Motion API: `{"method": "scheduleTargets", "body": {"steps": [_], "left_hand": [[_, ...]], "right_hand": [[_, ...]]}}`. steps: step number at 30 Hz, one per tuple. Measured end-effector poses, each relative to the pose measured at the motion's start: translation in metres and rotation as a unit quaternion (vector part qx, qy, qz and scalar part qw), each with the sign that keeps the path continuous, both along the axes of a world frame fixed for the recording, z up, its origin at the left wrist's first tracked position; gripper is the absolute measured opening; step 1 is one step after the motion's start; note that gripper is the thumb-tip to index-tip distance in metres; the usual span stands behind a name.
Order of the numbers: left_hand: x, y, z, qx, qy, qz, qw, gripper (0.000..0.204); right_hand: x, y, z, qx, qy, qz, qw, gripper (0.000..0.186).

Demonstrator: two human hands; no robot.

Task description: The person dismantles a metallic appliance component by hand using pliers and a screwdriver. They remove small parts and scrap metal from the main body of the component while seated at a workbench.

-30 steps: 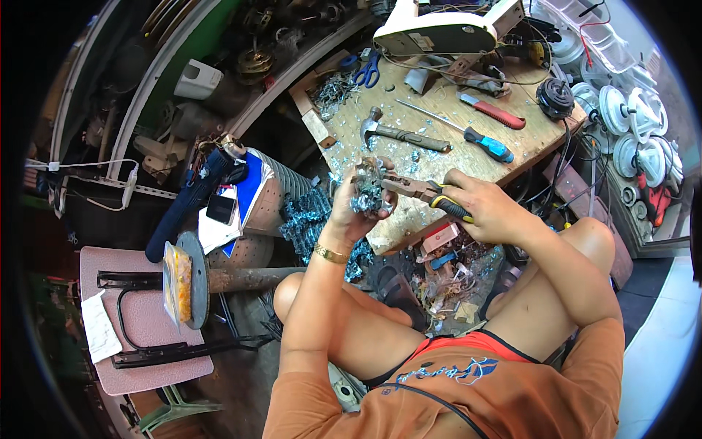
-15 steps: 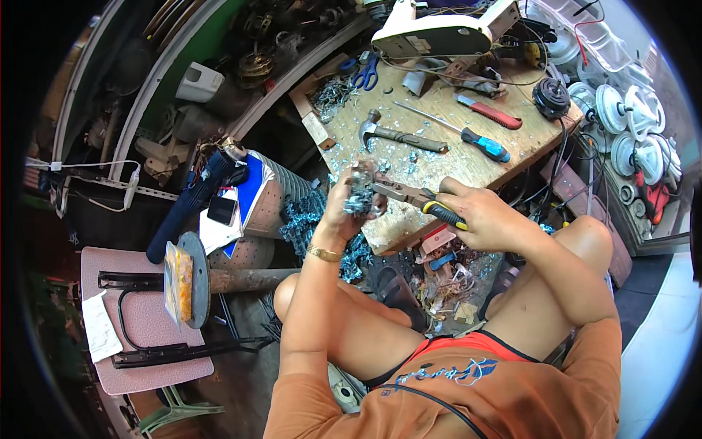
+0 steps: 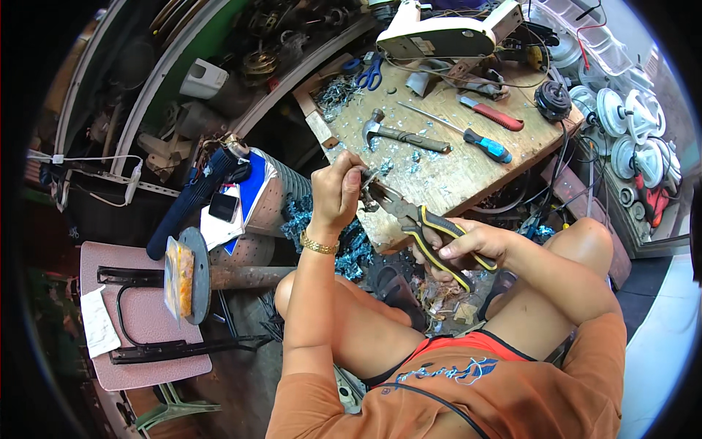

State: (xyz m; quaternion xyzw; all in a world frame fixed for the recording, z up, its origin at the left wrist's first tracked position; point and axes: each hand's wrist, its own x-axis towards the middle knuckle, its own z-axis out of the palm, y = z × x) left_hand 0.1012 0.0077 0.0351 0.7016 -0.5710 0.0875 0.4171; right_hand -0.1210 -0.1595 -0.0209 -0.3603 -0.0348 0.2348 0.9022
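Note:
My left hand [image 3: 335, 192], with a gold watch on its wrist, is closed round a small metal piece [image 3: 369, 179], mostly hidden by the fingers, at the workbench's near edge. My right hand [image 3: 457, 247] grips black-and-yellow pliers [image 3: 398, 208], their handles spread and their jaws at that piece; whether they bite it is unclear. Beyond my hands on the wooden bench [image 3: 446, 186] lie a claw hammer [image 3: 406, 137], a blue screwdriver [image 3: 486, 145], a red-handled tool [image 3: 504, 117] and bluish metal bits [image 3: 387, 164].
Blue scissors [image 3: 369, 73] and a white machine housing [image 3: 431, 36] stand farther back. White wheel-like parts [image 3: 610, 110] are stacked at right. At left are a pink chair [image 3: 142, 344], a metal spool [image 3: 201, 274] and a phone [image 3: 223, 207]. Blue shredded material [image 3: 300, 212] hangs below the bench's left side.
My right hand has dropped and the pliers now point more steeply up-left with handles spread wider. My left hand has turned, and the crumpled bluish piece seen in it earlier is mostly out of sight.

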Motion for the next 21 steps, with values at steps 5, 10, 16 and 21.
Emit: {"method": "scheduleTargets", "body": {"steps": [5, 10, 16, 21], "left_hand": [[-0.002, 0.004, 0.000, 0.000, 0.001, -0.023, 1.000, 0.035], [0.000, 0.003, -0.014, 0.018, 0.148, 0.028, 0.988, 0.046], [-0.009, -0.008, -0.041, 0.086, 0.526, 0.092, 0.841, 0.048], [0.003, -0.002, -0.038, 0.052, 0.689, -0.022, 0.723, 0.052]], "right_hand": [[-0.004, 0.010, -0.006, 0.255, 0.001, 0.071, 0.964, 0.028], [0.005, -0.025, 0.031, -0.177, -0.034, 0.030, 0.983, 0.029], [-0.005, -0.038, 0.007, -0.804, -0.228, -0.199, 0.512, 0.044], [0.003, -0.036, 0.003, -0.866, -0.279, -0.236, 0.340, 0.034]]}}
